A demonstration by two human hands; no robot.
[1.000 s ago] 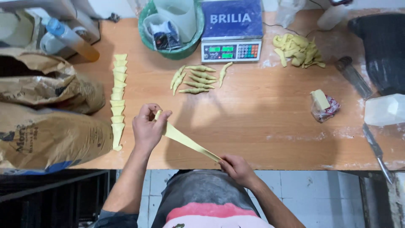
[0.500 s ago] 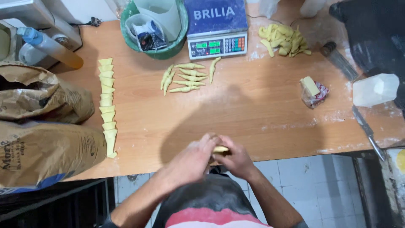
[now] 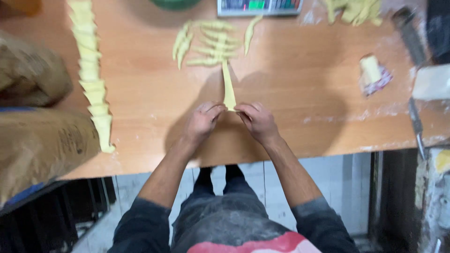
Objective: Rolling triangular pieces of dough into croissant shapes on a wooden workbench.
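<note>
Bakery: dough strips (image 3: 96, 89), flour sacks (image 3: 40, 150), scale (image 3: 260, 5)

A wooden table (image 3: 290, 107) is dusted with flour. A long dough strip (image 3: 228, 86) is laid at its middle. Beyond the strip, rolled dough pieces (image 3: 208, 44) are spread; far to its left, a row of dough triangles (image 3: 91, 75) is set, and to its right, a wrapped butter block (image 3: 373, 72).

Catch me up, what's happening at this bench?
A person stands at a wooden table with both hands on the near end of a long, thin, pale yellow dough strip lying flat. The left hand and right hand pinch its wide end together. Beyond it lie a cluster of rolled dough pieces, and at left a row of cut dough triangles.
</note>
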